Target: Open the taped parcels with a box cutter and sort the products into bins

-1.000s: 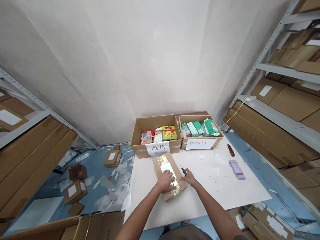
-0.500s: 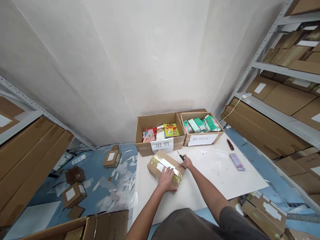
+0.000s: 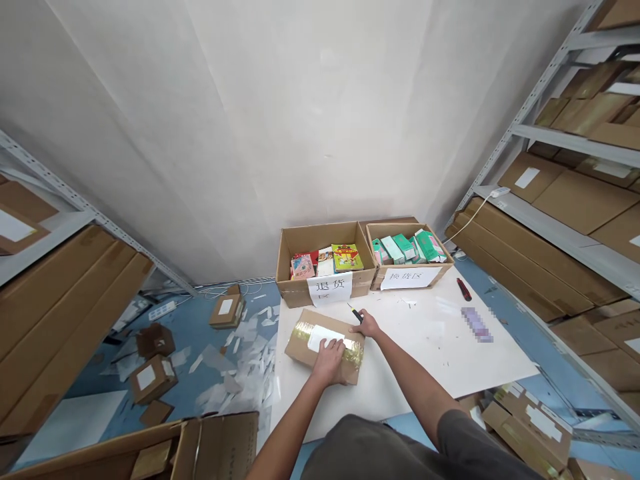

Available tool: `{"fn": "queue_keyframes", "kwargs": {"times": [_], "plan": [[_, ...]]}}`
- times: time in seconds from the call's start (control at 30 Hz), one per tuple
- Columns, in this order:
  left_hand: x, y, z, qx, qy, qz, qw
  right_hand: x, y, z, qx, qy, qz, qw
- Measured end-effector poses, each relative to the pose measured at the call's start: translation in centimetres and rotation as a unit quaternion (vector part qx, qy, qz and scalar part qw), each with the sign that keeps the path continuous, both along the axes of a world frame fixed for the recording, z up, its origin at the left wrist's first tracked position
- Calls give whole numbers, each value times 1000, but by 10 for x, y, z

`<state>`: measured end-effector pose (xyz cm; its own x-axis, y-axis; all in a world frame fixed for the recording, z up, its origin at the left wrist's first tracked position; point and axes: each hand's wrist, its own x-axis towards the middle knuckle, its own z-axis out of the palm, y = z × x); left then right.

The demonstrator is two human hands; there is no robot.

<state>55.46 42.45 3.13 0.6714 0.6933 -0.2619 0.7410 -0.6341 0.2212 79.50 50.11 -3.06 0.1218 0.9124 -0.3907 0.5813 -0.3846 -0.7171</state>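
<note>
A taped cardboard box (image 3: 305, 360) with a white label (image 3: 323, 335) lies on the white table (image 3: 420, 353). My left hand (image 3: 330, 359) rests on its top near the right end, fingers spread over the label. My right hand (image 3: 369, 325) is closed around a black and yellow utility knife (image 3: 356, 314) at the box's right corner. The knife's blade points up and left, away from the cardboard. Part of the right-hand fingers is hidden.
An open carton of books (image 3: 295, 291) and another of green-and-white boxes (image 3: 410, 248) stand at the table's back. A red and black cutter (image 3: 463, 289) lies at right. Paper scraps (image 3: 250, 360) litter the floor. Shelves (image 3: 575, 220) with cartons flank the table.
The box has turned and shifted slightly left and toward me, with my left hand still on it. My right hand, holding the knife, stays by its right end. The view has moved slightly.
</note>
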Motion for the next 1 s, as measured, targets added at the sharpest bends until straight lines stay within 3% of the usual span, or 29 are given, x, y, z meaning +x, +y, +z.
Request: {"fn": "queue_keyframes", "kwargs": {"times": [0.1,0.2,0.3,0.43,0.57,0.83,1.0], "plan": [[2,-7,-3,-14,-7,56,998,-14,7,9,19,-41,23,999],[6,-11,-2,-35,-3,88,995,-11,-4,21,48,-27,-9,998],[9,-10,0,-45,-10,96,994,9,-39,27,31,88,-44,995],[12,-5,-2,-59,-17,110,992,34,-101,27,-62,174,52,981],[13,-5,-3,-62,-27,121,990,34,-133,27,-108,93,95,985],[14,-8,-1,-49,-28,117,992,33,-132,46,-111,-24,104,988],[18,-2,3,-56,-10,110,992,30,-131,45,-79,-108,119,984]]}}
